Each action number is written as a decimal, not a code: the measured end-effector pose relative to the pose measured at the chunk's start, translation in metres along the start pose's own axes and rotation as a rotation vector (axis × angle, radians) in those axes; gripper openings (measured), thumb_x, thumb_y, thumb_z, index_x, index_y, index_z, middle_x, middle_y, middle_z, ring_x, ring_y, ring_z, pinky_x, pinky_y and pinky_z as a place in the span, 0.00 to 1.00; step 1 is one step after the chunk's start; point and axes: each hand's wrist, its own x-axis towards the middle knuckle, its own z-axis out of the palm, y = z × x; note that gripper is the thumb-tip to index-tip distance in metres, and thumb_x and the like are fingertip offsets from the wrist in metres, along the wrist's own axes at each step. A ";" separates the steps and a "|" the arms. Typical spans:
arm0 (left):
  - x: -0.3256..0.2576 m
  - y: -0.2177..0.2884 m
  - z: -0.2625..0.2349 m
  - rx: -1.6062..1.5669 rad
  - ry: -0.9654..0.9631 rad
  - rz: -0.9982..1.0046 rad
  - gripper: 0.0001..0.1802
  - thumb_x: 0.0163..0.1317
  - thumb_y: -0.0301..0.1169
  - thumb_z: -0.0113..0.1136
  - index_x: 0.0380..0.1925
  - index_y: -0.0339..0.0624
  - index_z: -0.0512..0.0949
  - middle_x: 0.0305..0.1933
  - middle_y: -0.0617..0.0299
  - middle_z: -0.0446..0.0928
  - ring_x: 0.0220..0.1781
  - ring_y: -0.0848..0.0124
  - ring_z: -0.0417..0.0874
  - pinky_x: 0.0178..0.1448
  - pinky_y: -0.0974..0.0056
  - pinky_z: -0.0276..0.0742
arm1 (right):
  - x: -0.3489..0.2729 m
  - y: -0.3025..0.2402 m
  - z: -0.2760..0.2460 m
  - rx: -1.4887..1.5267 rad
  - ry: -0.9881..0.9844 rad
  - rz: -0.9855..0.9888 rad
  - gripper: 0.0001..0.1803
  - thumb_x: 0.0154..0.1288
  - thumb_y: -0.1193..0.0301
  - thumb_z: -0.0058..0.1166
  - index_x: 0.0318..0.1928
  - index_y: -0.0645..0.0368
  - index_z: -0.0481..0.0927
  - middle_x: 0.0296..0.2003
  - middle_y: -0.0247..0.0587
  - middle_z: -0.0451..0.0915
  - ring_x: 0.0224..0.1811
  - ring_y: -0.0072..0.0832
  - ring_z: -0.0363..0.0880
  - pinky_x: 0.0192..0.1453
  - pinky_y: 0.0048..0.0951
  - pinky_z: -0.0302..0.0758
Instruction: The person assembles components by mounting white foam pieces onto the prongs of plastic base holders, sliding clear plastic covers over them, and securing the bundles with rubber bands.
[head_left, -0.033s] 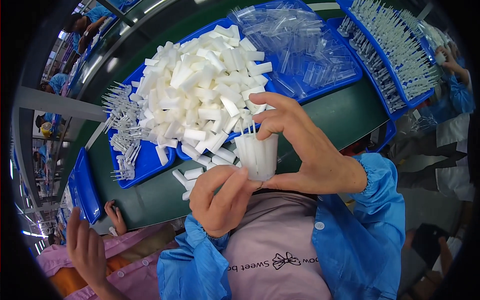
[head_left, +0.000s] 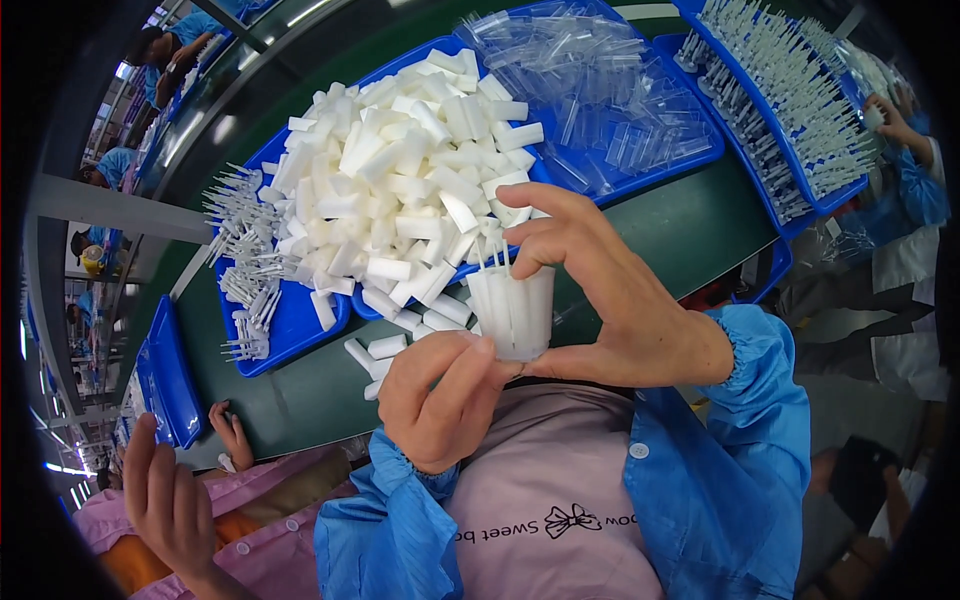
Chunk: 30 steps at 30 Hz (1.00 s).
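Before my chest is a white foam piece with thin prongs [head_left: 512, 315], a cluster of white sponge-like blocks on a pronged holder. Several thin white prongs stick out of its top. My right hand [head_left: 625, 320] grips it, thumb under the base and curled fingers at the upper side. My left hand [head_left: 440, 390] is closed, thumb and forefinger pinching the lower left edge of the base; its other fingers are folded. Behind it, white foam blocks [head_left: 400, 165] form a tall heap in a blue tray [head_left: 285, 345]. Loose foam blocks [head_left: 386, 347] lie on the green table nearest my left hand.
White pronged parts [head_left: 250, 235] fill the left end of the tray. Clear plastic tubes [head_left: 570, 80] lie in a blue tray [head_left: 690, 152] at the back. Stacked trays of upright pronged parts [head_left: 800, 100] stand right. A co-worker's hand [head_left: 165, 500] is at lower left.
My hands and the piece they hold have hardly moved. At lower left the co-worker's raised hand has shifted slightly to the left.
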 end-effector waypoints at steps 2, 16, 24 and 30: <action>-0.003 -0.002 -0.003 0.006 -0.038 0.070 0.26 0.37 0.21 0.73 0.42 0.43 0.79 0.35 0.55 0.79 0.32 0.65 0.82 0.36 0.65 0.79 | 0.001 -0.001 0.000 -0.002 -0.010 0.002 0.33 0.39 0.78 0.68 0.48 0.56 0.65 0.64 0.49 0.54 0.53 0.50 0.71 0.48 0.41 0.73; 0.090 0.002 -0.025 0.131 -0.766 0.479 0.16 0.32 0.28 0.62 0.21 0.47 0.65 0.37 0.62 0.74 0.46 0.55 0.81 0.41 0.58 0.83 | -0.008 0.017 -0.024 -0.275 -0.188 0.132 0.22 0.43 0.71 0.68 0.41 0.54 0.74 0.45 0.40 0.74 0.49 0.39 0.71 0.48 0.41 0.67; 0.102 -0.002 -0.018 0.153 -0.988 0.618 0.06 0.43 0.35 0.58 0.21 0.52 0.70 0.33 0.69 0.68 0.41 0.66 0.74 0.50 0.63 0.76 | -0.034 0.039 0.004 -0.676 -0.377 0.103 0.15 0.43 0.68 0.67 0.32 0.55 0.75 0.33 0.35 0.69 0.40 0.33 0.69 0.41 0.34 0.63; 0.098 -0.003 -0.006 0.158 -0.948 0.580 0.09 0.42 0.36 0.59 0.20 0.47 0.69 0.38 0.63 0.71 0.45 0.59 0.77 0.38 0.63 0.77 | -0.028 0.035 -0.009 -0.561 -0.316 0.124 0.11 0.47 0.71 0.64 0.30 0.54 0.74 0.32 0.37 0.72 0.39 0.36 0.70 0.41 0.35 0.65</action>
